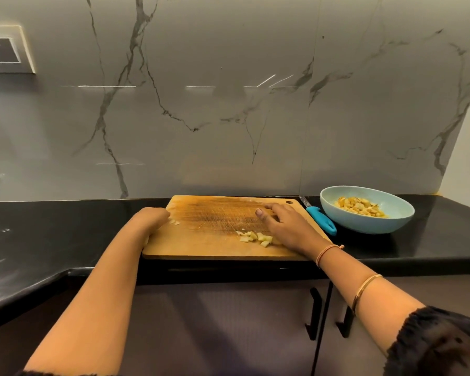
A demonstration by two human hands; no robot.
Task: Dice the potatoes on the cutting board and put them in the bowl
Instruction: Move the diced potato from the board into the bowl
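Glossy black countertop [65,240], veined marble wall [228,131] | scored wooden cutting board [215,213], centre | right hand [285,226] flat, fingers straight, touching potato cubes [255,237] | left hand [152,217]: fingers hidden, can't tell

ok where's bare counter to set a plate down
Widest bare patch: the black counter left of the cutting board. Another lies right of the bowl, toward the side wall. Crowded: the knife fills the gap between board and bowl; the right hand and potato dice occupy the board.
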